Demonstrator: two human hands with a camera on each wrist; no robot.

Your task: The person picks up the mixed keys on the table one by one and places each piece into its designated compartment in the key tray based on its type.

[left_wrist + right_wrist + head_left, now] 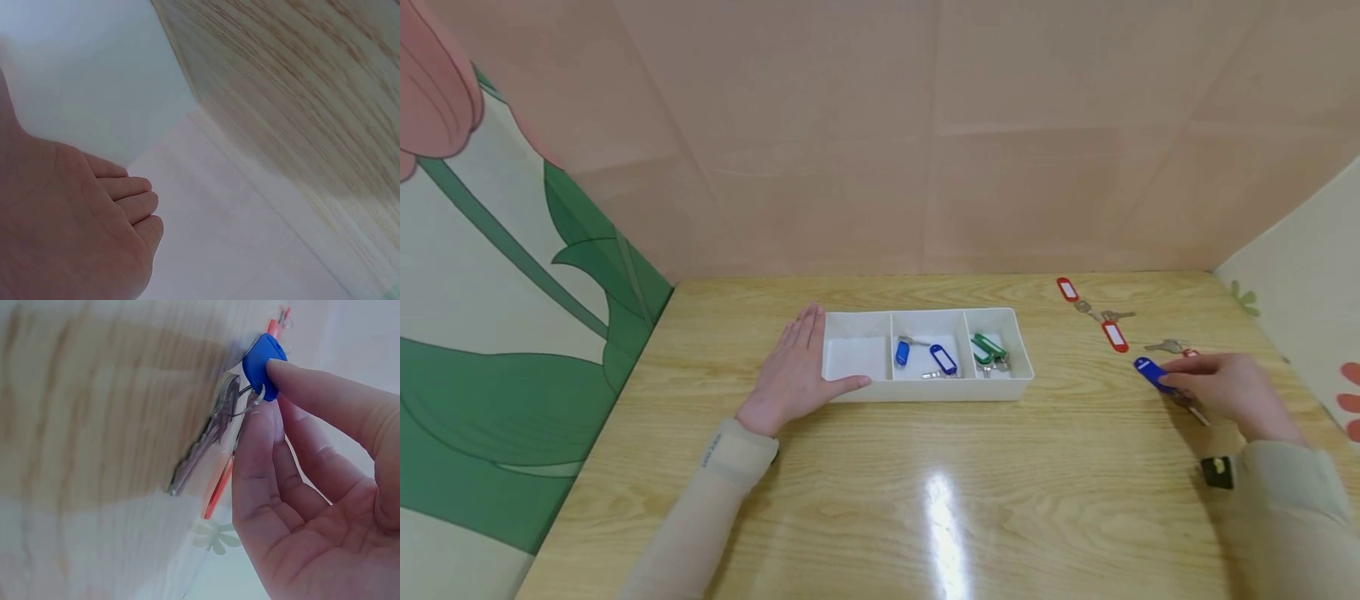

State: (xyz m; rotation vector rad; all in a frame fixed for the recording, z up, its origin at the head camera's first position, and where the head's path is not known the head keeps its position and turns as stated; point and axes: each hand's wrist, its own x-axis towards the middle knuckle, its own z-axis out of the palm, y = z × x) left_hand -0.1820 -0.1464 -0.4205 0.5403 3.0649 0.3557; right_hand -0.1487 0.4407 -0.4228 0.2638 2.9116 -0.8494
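Observation:
A white three-compartment tray (925, 390) stands on the table. My left hand (793, 367) lies with straight fingers along its left end, thumb against the front wall. In the left wrist view the palm (75, 219) shows beside the tray's white wall (94, 94). To the right, my right hand (1225, 387) pinches a blue key tag (1152, 374) between thumb and fingers. From its ring hangs a metal key (206, 437), seen in the right wrist view. Blue-tagged keys (943, 359) lie in the middle compartment, green-tagged keys (990, 346) in the right one; the left compartment holds nothing.
Red-tagged keys (1115, 336) lie on the table beyond the tray's right end, with another red tag (1067, 289) farther back. A third red tag (1191, 353) is partly hidden by my right hand. Walls border the table at the back and both sides.

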